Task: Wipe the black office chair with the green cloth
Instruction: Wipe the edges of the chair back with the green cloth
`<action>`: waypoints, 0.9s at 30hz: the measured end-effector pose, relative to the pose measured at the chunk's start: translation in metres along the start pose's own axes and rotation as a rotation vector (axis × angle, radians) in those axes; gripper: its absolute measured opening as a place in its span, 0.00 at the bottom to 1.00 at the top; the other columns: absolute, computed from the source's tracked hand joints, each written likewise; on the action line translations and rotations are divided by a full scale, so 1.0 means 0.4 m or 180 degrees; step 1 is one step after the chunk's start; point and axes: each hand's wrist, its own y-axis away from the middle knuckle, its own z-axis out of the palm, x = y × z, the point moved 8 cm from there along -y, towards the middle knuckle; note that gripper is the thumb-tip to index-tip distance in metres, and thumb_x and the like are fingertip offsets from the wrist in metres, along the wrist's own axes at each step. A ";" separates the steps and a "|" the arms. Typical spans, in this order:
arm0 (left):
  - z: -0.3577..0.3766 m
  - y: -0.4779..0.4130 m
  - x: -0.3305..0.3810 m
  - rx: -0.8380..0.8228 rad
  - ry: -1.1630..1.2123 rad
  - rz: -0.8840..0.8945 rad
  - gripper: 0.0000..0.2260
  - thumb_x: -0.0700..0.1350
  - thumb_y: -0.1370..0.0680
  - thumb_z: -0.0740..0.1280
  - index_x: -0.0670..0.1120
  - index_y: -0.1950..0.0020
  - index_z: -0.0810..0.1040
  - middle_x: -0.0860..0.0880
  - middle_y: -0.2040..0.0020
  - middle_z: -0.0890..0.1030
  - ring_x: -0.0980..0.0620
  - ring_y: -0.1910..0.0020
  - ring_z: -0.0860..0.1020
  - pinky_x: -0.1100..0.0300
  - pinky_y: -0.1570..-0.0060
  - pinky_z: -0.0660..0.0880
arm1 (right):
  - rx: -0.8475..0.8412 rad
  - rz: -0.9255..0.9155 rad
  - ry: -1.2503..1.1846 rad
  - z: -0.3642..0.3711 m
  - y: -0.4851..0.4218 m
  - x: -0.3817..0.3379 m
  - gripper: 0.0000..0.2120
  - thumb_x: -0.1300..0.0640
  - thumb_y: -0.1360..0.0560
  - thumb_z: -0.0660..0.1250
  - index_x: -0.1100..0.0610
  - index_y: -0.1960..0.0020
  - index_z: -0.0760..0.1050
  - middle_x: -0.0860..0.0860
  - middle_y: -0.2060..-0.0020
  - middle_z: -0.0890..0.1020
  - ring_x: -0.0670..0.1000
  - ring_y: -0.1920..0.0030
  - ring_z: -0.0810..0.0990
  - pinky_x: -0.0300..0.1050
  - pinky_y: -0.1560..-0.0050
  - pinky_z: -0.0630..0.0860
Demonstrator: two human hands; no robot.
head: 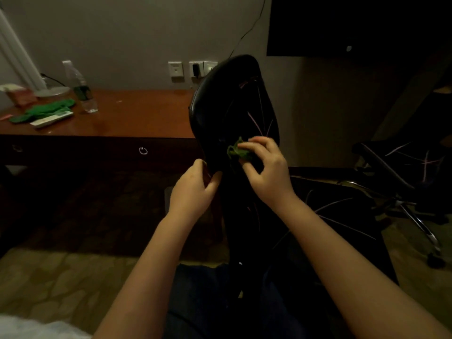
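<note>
We see the black office chair (234,106) dead centre, its glossy backrest upright and seen nearly edge-on, with thin pale streaks across the dark surface. Everything below is placed off the chair.

- Wooden desk (134,113): left of the chair, its right end running behind the backrest's left edge.
- Dark panel (354,25): above and right of the chair, on the wall. We can't tell what it is.
- Wheeled base (415,216): right of the chair, low, chrome legs, a caster on the floor. We can't tell if it belongs to this chair or another one.
- Left hand (193,187): on the chair's left edge, low on the backrest, fingers and thumb curled round that edge and gripping it.
- Right hand (266,167): on the chair's facing surface, just right of the left hand. Fingertips are pinched on the green cloth, not spread flat.
- Second green cloth (41,112): far left of the chair, lying on the desk.
- Water bottle (82,91): left of the chair, upright on the desk, just beside that second cloth.
- Remote (52,119): white, touching the second cloth's near side.
- Green cloth (236,151): bunched small, held against the chair's backrest under the right fingertips, about mid-height.
- Wall sockets (193,69): just left of the chair's top.
- Ring pull (143,150): left of the chair, on the desk's front.
</note>
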 end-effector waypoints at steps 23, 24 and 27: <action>0.025 0.026 -0.056 0.0176 0.0991 -0.0245 0.05 0.53 0.22 0.68 0.54 0.52 0.77 0.56 0.59 0.81 0.64 0.68 0.81 0.71 0.70 0.73 | -0.0193 0.0288 0.0330 0.106 0.083 0.051 0.10 0.67 0.28 0.70 0.62 0.47 0.80 0.54 0.53 0.78 0.54 0.49 0.77 0.46 0.47 0.77; 0.027 0.026 -0.057 0.0156 0.1006 -0.0264 0.06 0.53 0.22 0.68 0.53 0.51 0.77 0.56 0.59 0.81 0.63 0.68 0.81 0.71 0.70 0.73 | -0.0214 0.0378 0.0331 0.107 0.100 0.069 0.10 0.67 0.29 0.70 0.61 0.48 0.80 0.53 0.53 0.77 0.53 0.49 0.77 0.45 0.47 0.77; 0.026 0.027 -0.057 0.0160 0.0997 -0.0277 0.06 0.53 0.22 0.68 0.51 0.50 0.77 0.57 0.58 0.80 0.65 0.66 0.80 0.73 0.69 0.72 | -0.0327 0.0664 0.0368 0.109 0.159 0.128 0.11 0.67 0.29 0.70 0.60 0.48 0.80 0.51 0.53 0.77 0.52 0.49 0.77 0.43 0.47 0.75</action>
